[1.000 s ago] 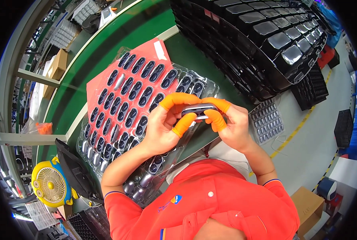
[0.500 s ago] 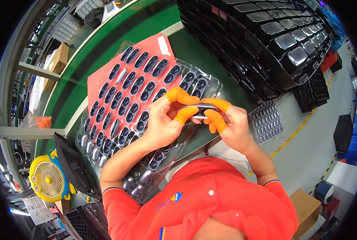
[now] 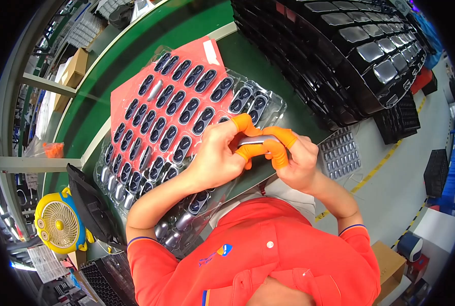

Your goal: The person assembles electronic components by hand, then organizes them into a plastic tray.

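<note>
A small oblong silver case point(image 3: 258, 139), perhaps an earbud case, is held between my two hands, above the near right edge of a clear plastic tray. My left hand point(image 3: 219, 155) pinches one end of it with orange-covered thumb and fingers. Orange covers are also on the fingers of my right hand point(image 3: 297, 158), which are closed on the other end. A smooth silver side of the case shows; its other faces are hidden. Similar cases point(image 3: 190, 110) with dark, double-hollowed insides fill rows in the clear tray point(image 3: 277, 106), over a pink sheet point(image 3: 128, 96).
A tall stack of black trays point(image 3: 299, 61) stands at the back right of the green bench point(image 3: 94, 122). At the left are a yellow and blue fan point(image 3: 59, 224) and a black bag point(image 3: 92, 206). Another filled clear tray point(image 3: 340, 153) lies lower, to the right.
The case has been turned in my fingers: its dark hollowed face showed before, and a silver side shows now. Both hands have shifted slightly, their fingers curled more closely around it.
</note>
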The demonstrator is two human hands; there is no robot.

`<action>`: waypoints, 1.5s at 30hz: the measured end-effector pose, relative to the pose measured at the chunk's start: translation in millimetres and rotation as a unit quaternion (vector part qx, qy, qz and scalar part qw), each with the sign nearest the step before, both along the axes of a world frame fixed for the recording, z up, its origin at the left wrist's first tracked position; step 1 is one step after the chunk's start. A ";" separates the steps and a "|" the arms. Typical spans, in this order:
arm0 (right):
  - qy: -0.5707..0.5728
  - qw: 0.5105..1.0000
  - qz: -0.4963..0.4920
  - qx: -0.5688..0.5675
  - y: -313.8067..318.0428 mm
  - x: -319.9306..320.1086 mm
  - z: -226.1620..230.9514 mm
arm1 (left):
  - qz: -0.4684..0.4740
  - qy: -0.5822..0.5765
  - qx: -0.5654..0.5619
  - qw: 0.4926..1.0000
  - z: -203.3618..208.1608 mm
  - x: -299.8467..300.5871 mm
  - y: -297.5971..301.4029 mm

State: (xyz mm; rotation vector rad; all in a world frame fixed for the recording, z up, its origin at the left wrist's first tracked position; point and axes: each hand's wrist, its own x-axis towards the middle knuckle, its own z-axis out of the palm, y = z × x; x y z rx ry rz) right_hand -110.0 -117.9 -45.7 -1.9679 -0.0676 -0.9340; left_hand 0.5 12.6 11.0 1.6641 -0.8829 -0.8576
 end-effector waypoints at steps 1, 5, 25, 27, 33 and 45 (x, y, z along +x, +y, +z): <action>-0.023 0.999 -0.009 -0.021 -0.4 1.0 -3.3 | 0.002 0.036 0.028 0.999 -1.2 -1.9 -0.7; 0.002 0.999 -0.028 -0.041 -4.1 2.1 -5.7 | 0.002 0.006 -0.030 1.000 -25.2 -5.2 -4.3; 0.162 0.944 0.002 0.288 -13.7 -3.7 23.0 | -0.115 0.227 -0.058 0.965 1.5 16.3 -5.7; 0.150 0.947 -0.001 0.282 -13.8 -5.5 23.5 | -0.121 0.211 -0.071 0.967 1.3 15.1 -5.0; 0.142 0.951 -0.004 0.275 -13.3 -11.7 29.5 | -0.125 0.192 -0.103 0.968 1.4 12.7 -5.1; 0.085 0.911 0.075 0.397 -6.1 -9.2 22.3 | -0.010 0.184 -0.040 0.982 5.7 10.1 -9.4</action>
